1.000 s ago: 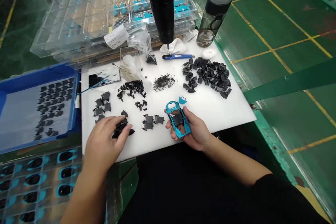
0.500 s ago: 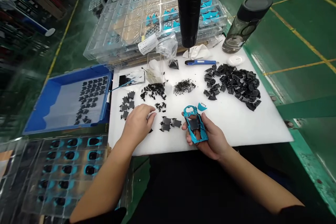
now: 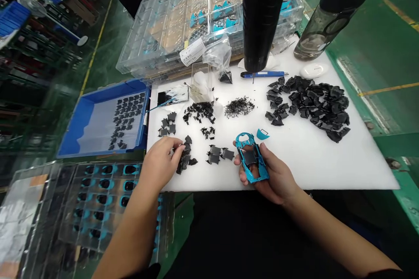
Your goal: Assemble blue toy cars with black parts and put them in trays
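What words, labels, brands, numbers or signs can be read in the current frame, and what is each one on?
No text can be quoted; none is legible.
White label at the front of the clear compartment tray: printed lines, too small and blurred to read.
White oval object: a faint mark on top, too small to read.
No other readable writing or sign shows.

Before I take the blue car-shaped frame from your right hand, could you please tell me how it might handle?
The blue frame is probably light for its size, as large openings run through it. Its narrow sides suggest it may flex or crack if squeezed. The glossy-looking surface could be slightly slippery.
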{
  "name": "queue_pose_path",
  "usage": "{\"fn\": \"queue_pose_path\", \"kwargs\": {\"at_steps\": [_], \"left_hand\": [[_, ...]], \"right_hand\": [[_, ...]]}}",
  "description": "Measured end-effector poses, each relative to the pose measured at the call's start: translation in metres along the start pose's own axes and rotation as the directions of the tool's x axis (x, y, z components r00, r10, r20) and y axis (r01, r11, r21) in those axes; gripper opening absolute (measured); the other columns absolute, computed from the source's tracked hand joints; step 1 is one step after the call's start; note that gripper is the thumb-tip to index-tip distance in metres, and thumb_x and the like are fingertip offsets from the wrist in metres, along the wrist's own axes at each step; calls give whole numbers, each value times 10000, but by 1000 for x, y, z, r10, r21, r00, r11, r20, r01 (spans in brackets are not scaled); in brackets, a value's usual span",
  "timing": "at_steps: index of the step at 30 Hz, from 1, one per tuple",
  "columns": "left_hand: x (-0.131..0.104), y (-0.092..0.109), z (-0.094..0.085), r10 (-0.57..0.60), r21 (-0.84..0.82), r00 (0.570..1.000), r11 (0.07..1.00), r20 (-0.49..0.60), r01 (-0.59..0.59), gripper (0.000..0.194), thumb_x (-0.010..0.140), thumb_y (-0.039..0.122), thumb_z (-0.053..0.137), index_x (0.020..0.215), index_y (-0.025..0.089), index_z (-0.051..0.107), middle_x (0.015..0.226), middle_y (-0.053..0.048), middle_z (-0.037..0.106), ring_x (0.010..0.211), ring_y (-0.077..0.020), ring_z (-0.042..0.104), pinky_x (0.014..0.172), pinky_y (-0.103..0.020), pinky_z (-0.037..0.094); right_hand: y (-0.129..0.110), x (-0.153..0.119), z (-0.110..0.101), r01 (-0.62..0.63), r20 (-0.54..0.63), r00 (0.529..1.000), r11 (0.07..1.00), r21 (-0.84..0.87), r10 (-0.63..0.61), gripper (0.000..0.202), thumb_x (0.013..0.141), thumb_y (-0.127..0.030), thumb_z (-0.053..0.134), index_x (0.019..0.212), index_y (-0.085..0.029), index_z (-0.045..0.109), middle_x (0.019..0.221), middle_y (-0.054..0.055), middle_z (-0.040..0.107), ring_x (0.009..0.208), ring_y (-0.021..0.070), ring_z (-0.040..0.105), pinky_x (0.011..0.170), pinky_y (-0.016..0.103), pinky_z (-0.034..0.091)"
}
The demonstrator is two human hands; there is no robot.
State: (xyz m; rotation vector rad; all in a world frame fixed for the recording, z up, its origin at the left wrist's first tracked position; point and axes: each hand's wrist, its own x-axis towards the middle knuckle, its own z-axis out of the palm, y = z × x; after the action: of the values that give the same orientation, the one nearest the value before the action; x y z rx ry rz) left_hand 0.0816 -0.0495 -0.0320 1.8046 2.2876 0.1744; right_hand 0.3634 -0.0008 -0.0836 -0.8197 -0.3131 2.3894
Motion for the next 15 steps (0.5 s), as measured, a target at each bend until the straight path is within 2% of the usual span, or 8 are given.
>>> {"fn": "queue_pose_path", "kwargs": {"at_steps": [3, 5, 7, 8, 10, 12, 15], "left_hand": [[13, -7, 1, -107, 47, 983, 992, -151, 115, 294, 938, 415, 506, 1047, 189, 658, 1013, -94, 675, 909, -260, 630, 820, -374, 496], [31, -23, -2, -203, 53, 942, 973, -267, 224, 381, 926, 441, 519, 1169, 170, 634, 1126, -134, 656, 1004, -297, 627, 898, -418, 496], [54, -46, -7, -297, 18, 894, 947, -336, 321, 520, 911, 447, 540, 1338, 151, 542, 1312, -177, 589, 1156, -335, 588, 1007, -457, 463], [66, -59, -10, -338, -8, 880, 935, -335, 356, 584, 904, 439, 552, 1405, 146, 484, 1402, -187, 539, 1236, -348, 551, 1065, -468, 429], [87, -82, -12, -380, -39, 880, 922, -285, 385, 657, 887, 425, 578, 1458, 133, 434, 1490, -195, 481, 1314, -375, 504, 1107, -488, 397], [103, -98, -11, -386, -63, 899, 922, -208, 382, 646, 868, 416, 605, 1436, 138, 473, 1472, -186, 519, 1295, -379, 532, 1074, -481, 434], [112, -107, -6, -373, -105, 919, 926, -129, 362, 523, 856, 384, 613, 1310, 125, 589, 1297, -173, 657, 1149, -338, 636, 987, -440, 505]], "right_hand": [[1, 0, -2, -2, -9, 1000, 1000, 2, 2, 416, 905, -601, 591, 1044, -212, 635, 892, 70, 708, 593, 190, 651, 574, 318, 505], [1, -1, -4, 4, -11, 1000, 1000, 2, -4, 407, 917, -596, 574, 1046, -215, 636, 904, 70, 707, 590, 187, 643, 574, 317, 498], [1, -1, -4, 8, -16, 1000, 1000, -1, -8, 421, 924, -593, 562, 1082, -211, 640, 919, 75, 704, 593, 184, 631, 567, 318, 495], [1, -1, -4, 9, -21, 1000, 1000, -2, -9, 434, 925, -593, 560, 1106, -207, 641, 921, 76, 702, 595, 183, 626, 565, 320, 496], [1, -1, -3, 13, -27, 1000, 1000, 2, -13, 451, 921, -589, 570, 1140, -201, 639, 918, 78, 701, 596, 181, 623, 563, 318, 499], [1, -1, -2, 23, -26, 999, 1000, 14, -23, 430, 908, -578, 598, 1115, -202, 639, 906, 75, 706, 587, 177, 628, 564, 315, 503], [3, 0, 0, 48, -8, 999, 998, 39, -47, 386, 891, -563, 634, 1031, -203, 633, 877, 72, 717, 586, 184, 649, 561, 310, 511]]}}
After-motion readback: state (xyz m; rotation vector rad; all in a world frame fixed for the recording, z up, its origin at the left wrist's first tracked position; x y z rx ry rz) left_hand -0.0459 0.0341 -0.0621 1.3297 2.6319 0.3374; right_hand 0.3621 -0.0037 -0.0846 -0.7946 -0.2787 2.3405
